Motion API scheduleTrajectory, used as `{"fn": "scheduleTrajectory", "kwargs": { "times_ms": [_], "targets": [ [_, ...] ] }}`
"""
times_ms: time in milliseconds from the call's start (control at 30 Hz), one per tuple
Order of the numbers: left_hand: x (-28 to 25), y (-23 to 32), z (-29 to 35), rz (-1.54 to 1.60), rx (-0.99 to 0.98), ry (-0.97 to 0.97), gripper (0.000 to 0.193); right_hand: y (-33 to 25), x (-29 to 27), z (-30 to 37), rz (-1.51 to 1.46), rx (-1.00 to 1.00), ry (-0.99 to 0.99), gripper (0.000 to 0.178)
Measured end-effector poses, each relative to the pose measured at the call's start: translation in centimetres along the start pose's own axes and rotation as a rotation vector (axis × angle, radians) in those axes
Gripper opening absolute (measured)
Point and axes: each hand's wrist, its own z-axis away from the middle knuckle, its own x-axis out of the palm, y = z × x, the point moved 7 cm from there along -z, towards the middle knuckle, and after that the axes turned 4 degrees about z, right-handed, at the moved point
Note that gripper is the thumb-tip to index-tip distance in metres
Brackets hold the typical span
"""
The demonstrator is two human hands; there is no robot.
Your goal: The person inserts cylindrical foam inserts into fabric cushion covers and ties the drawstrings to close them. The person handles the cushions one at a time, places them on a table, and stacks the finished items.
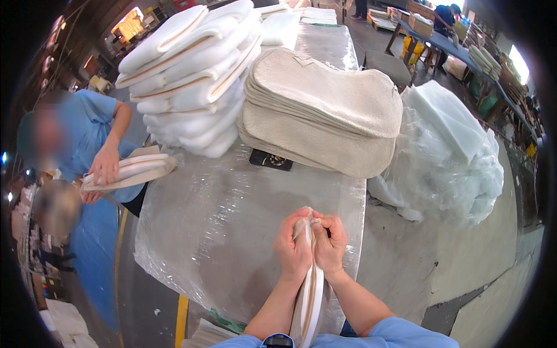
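Note:
Between my two hands a beige fabric cushion cover [300,316] stands on edge, with white padding [314,301] showing along its open side. It reaches from my body to the middle of the table. My left hand [292,243] closes on the far end of the cover from the left. From the right, my right hand [331,240] grips the same end, thumb and fingers pinching the fabric edge. Beyond my hands lies a stack of beige cushion covers [325,98]. The inside of the held cover is mostly hidden.
A tall pile of white padding pieces [191,75] stands at the far left of the plastic-wrapped table [203,214]. A black card-like item [271,160] lies by the covers. Clear plastic with white foam [447,151] sits right. At left, a co-worker [96,127] handles another padded cover.

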Motion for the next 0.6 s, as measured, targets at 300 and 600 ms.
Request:
{"fn": "scheduleTrajectory", "kwargs": {
  "times_ms": [300, 600],
  "targets": [
    [-1.0, 1.2, 0.2, -0.197, -0.034, -0.093, 0.035, -1.5, 0.7, -0.9, 0.124, -0.075, -0.082, 0.005],
    [-2.1, 0.8, 1.0, -0.342, -0.062, -0.191, 0.063, 3.7, 6.2, -11.9, -0.277, 0.371, -0.561, 0.063]
  ]
}}
